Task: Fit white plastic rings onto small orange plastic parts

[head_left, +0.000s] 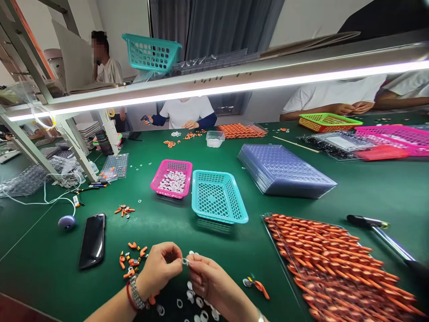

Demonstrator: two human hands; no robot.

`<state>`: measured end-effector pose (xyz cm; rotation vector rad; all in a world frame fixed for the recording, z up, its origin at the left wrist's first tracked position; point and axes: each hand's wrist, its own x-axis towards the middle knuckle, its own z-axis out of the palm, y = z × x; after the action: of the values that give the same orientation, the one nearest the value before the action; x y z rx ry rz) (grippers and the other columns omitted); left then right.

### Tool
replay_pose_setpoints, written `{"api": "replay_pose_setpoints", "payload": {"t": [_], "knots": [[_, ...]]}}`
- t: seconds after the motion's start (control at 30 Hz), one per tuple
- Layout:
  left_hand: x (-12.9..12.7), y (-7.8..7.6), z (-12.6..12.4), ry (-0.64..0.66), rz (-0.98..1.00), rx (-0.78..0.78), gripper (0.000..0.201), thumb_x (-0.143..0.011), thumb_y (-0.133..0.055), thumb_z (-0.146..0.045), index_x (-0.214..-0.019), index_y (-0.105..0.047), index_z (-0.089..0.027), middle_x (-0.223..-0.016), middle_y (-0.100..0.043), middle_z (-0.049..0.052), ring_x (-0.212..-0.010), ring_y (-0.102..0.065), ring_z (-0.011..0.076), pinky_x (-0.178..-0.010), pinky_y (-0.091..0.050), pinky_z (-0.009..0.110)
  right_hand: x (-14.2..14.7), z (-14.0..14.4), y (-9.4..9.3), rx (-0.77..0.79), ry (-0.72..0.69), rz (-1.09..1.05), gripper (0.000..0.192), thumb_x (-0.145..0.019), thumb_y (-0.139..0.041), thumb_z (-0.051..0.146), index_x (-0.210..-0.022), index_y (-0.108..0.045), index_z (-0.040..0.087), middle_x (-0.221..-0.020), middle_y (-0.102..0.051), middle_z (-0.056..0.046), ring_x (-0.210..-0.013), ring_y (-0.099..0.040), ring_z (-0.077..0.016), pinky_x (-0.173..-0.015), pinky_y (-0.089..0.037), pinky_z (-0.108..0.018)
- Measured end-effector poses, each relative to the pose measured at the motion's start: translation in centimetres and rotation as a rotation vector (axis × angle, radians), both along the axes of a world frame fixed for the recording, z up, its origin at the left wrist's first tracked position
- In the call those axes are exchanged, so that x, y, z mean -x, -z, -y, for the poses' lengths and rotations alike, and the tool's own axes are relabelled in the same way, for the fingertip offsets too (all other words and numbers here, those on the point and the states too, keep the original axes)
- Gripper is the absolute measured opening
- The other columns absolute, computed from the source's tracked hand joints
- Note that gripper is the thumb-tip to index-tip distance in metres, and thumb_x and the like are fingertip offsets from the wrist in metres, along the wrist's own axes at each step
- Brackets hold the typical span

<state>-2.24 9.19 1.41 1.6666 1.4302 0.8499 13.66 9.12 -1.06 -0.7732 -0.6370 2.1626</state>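
In front of me, my left hand (160,267) and my right hand (210,276) meet fingertip to fingertip. Both pinch a small white ring (185,261), partly covered by the fingers. Beneath and around the right hand lie loose white ring pieces (200,302). Left of my left hand is a scatter of small orange parts (132,258), some with yellow or metal bits. A single orange part (261,289) with a round metallic piece beside it rests to the right. Farther right, a clear tray holds rows of orange parts (331,259).
Ahead stand a pink basket (172,195) of white pieces and a turquoise basket (219,218). Stacked clear trays (284,172) are behind. A phone (92,241) lies left, a black-and-silver tool (390,241) right. Co-workers sit across the table, below a lit shelf (228,85).
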Motion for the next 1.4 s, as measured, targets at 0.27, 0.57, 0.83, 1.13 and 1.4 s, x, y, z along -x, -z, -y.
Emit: {"api": "replay_pose_setpoints", "payload": {"t": [0.27,0.57,0.83,1.13,1.4], "knots": [[3.4,-0.2,-2.6,-0.2,-0.392,-0.241,0.026,-0.087,-0.049,-0.018,-0.078,-0.074,-0.019,-0.087,-0.066,0.006,-0.086,-0.058,0.0221,-0.083,-0.038,0.036,-2.7,-1.0,-1.3,-0.036,0.23,-0.044,0.036,-0.065,-0.085,0.035,-0.06,-0.053,0.019,-0.051,-0.042,0.007,-0.048,-0.028,-0.0077,-0.047,-0.021,-0.023],[0.8,0.1,-1.7,-0.007,-0.567,-0.354,0.019,-0.087,-0.065,-0.025,-0.101,-0.077,-0.019,-0.106,-0.073,0.014,-0.101,-0.059,0.0326,-0.094,-0.033,0.052,-2.9,-1.2,-1.5,-0.066,0.301,-0.019,0.038,-0.062,-0.088,0.036,-0.057,-0.055,0.018,-0.05,-0.046,0.006,-0.048,-0.031,-0.0077,-0.047,-0.026,-0.022],[-1.3,3.6,-3.5,0.39,-0.527,-0.415,0.013,-0.086,-0.068,-0.018,-0.09,-0.079,-0.025,-0.083,-0.079,0.001,-0.078,-0.07,0.0168,-0.076,-0.051,0.024,-2.5,-1.3,-0.9,-0.076,0.288,-0.009,0.042,-0.056,-0.091,0.04,-0.056,-0.056,0.017,-0.048,-0.047,0.007,-0.045,-0.034,-0.0058,-0.045,-0.028,-0.018],[-0.8,4.4,-3.7,0.355,-0.589,-0.418,0.016,-0.087,-0.066,-0.012,-0.096,-0.078,-0.019,-0.08,-0.079,0.004,-0.076,-0.071,0.0196,-0.071,-0.051,0.025,-2.5,-1.2,-0.6,-0.06,0.274,-0.022,0.039,-0.056,-0.092,0.039,-0.059,-0.06,0.017,-0.049,-0.049,0.007,-0.045,-0.036,-0.0056,-0.044,-0.03,-0.016],[-0.1,4.1,-4.0,0.44,-0.595,-0.426,0.024,-0.088,-0.062,-0.011,-0.103,-0.075,-0.022,-0.081,-0.078,0.004,-0.075,-0.071,0.0194,-0.07,-0.049,0.025,-2.2,-1.2,-0.2,-0.058,0.26,-0.014,0.038,-0.057,-0.092,0.038,-0.06,-0.06,0.017,-0.048,-0.049,0.007,-0.044,-0.036,-0.0053,-0.044,-0.029,-0.016]]}}
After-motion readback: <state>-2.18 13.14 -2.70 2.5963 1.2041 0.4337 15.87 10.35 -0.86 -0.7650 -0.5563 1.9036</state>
